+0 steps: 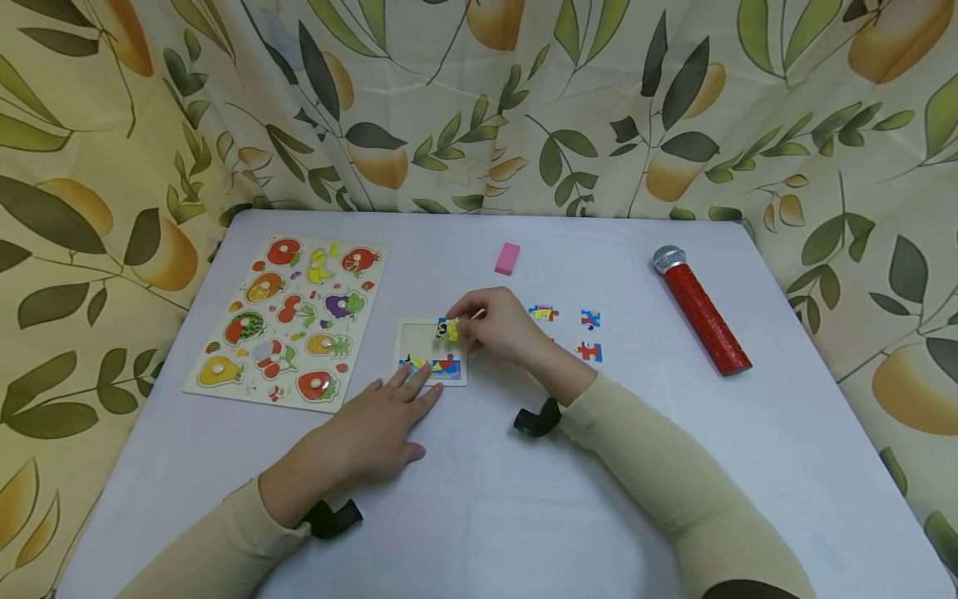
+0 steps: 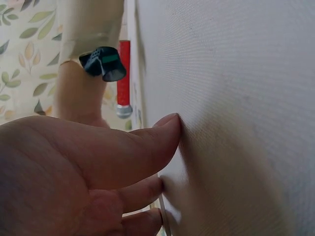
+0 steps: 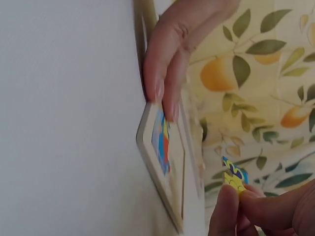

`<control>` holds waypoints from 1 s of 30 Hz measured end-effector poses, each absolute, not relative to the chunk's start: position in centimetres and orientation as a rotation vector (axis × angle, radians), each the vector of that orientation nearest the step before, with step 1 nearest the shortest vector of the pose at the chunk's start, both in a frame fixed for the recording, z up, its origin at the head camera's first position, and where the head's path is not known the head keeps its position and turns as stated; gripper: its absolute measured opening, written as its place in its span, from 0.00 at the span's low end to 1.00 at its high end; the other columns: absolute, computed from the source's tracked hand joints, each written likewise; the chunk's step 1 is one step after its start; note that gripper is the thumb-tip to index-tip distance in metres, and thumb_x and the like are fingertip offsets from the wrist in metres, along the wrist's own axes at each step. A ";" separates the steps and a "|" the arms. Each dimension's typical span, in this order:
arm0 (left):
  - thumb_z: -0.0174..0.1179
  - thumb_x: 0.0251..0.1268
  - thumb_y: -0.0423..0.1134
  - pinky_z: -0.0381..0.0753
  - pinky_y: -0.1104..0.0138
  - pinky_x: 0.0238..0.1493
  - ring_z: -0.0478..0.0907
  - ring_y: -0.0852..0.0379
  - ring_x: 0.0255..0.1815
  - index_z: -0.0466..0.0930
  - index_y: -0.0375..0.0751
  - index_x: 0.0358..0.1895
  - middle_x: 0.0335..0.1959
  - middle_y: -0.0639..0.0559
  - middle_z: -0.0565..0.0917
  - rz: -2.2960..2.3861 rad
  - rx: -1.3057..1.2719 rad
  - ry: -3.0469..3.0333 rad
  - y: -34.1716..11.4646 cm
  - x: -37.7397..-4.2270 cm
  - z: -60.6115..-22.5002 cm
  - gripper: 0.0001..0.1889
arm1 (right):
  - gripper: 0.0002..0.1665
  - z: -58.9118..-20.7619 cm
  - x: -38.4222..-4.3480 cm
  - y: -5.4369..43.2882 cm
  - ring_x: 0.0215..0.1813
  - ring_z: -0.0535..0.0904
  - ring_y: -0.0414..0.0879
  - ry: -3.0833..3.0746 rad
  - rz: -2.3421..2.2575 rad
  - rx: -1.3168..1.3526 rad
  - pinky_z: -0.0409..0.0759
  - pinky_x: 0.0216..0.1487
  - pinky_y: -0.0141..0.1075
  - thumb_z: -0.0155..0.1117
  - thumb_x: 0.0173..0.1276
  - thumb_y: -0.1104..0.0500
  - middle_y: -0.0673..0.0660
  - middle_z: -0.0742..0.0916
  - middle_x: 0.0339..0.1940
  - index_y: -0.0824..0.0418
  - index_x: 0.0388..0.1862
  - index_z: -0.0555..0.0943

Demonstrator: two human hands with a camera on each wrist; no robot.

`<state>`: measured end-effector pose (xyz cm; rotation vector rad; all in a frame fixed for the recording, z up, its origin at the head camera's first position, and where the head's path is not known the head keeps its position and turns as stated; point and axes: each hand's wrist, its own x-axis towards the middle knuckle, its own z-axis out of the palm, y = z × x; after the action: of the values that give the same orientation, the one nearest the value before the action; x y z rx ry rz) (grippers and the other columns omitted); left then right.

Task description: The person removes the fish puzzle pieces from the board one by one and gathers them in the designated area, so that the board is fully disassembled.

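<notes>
A small pale puzzle tray [image 1: 419,337] lies on the table, its lower part filled with joined colourful jigsaw pieces [image 1: 446,368]. My left hand [image 1: 382,420] rests with spread fingers at the tray's lower left edge, fingertips touching it. Thumb and fingers of my right hand [image 1: 497,324] pinch a yellow and blue jigsaw piece [image 3: 234,174] above the tray's upper right corner. Right of that hand lie loose jigsaw pieces [image 1: 589,352], one partly hidden behind it. In the left wrist view the left thumb [image 2: 147,145] stretches out over the cloth.
A fruit picture board [image 1: 288,324] lies to the left. At the back is a pink eraser-like block [image 1: 507,259]. A red glittery microphone [image 1: 703,312] lies on the right. White cloth covers the table [image 1: 464,532]; a fruit-patterned curtain [image 1: 479,108] hangs behind it.
</notes>
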<state>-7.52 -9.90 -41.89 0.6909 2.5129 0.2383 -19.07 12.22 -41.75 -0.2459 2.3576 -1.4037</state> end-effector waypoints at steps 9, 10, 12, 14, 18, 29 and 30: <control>0.68 0.73 0.56 0.58 0.37 0.86 0.45 0.40 0.93 0.57 0.54 0.88 0.92 0.50 0.50 0.249 0.701 2.523 -10.0 -7.4 -42.0 0.45 | 0.09 -41.6 -19.1 16.0 0.35 0.86 0.49 2.440 -1.274 -0.150 0.91 0.39 0.37 0.66 0.76 0.67 0.59 0.86 0.42 0.60 0.47 0.91; 0.69 0.73 0.55 0.58 0.37 0.86 0.45 0.40 0.93 0.58 0.54 0.87 0.92 0.50 0.50 0.253 0.704 2.525 -10.0 -7.4 -42.0 0.45 | 0.08 -41.6 -19.1 16.3 0.35 0.86 0.50 2.442 -1.261 -0.139 0.91 0.39 0.37 0.67 0.76 0.67 0.59 0.86 0.43 0.60 0.47 0.91; 0.69 0.73 0.55 0.58 0.37 0.86 0.45 0.40 0.93 0.58 0.54 0.87 0.92 0.50 0.50 0.254 0.708 2.529 -10.0 -7.4 -41.9 0.45 | 0.07 -41.7 -19.0 16.9 0.35 0.86 0.50 2.447 -1.239 -0.124 0.90 0.39 0.37 0.67 0.76 0.66 0.59 0.86 0.43 0.61 0.47 0.91; 0.69 0.73 0.55 0.58 0.37 0.86 0.45 0.40 0.93 0.58 0.53 0.87 0.92 0.50 0.50 0.253 0.711 2.532 -10.0 -7.3 -41.9 0.45 | 0.07 -41.7 -19.0 17.4 0.34 0.86 0.51 2.447 -1.229 -0.111 0.89 0.38 0.37 0.68 0.76 0.66 0.59 0.86 0.42 0.61 0.46 0.90; 0.69 0.73 0.55 0.59 0.37 0.86 0.45 0.40 0.93 0.58 0.53 0.87 0.92 0.50 0.50 0.250 0.713 2.536 -10.0 -7.3 -41.9 0.45 | 0.06 -41.9 -19.0 18.1 0.33 0.86 0.51 2.448 -1.226 -0.104 0.88 0.37 0.36 0.69 0.75 0.67 0.60 0.86 0.40 0.62 0.45 0.90; 0.69 0.72 0.54 0.59 0.37 0.86 0.45 0.39 0.92 0.59 0.53 0.87 0.92 0.49 0.51 0.259 0.720 2.538 -10.1 -7.3 -42.0 0.45 | 0.08 -42.2 -19.1 18.1 0.31 0.84 0.49 2.415 -1.199 -0.052 0.90 0.35 0.36 0.69 0.73 0.69 0.58 0.85 0.38 0.60 0.47 0.89; 0.69 0.72 0.54 0.59 0.37 0.86 0.45 0.40 0.93 0.59 0.53 0.87 0.92 0.50 0.51 0.260 0.720 2.538 -10.1 -7.3 -42.1 0.45 | 0.09 -42.1 -19.1 18.1 0.31 0.84 0.49 2.419 -1.191 -0.055 0.89 0.35 0.36 0.68 0.73 0.69 0.58 0.85 0.38 0.60 0.47 0.89</control>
<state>-7.33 -10.09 -42.07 0.7203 2.5381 0.2595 -19.12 18.13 -42.14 -0.0553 2.4187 -1.1914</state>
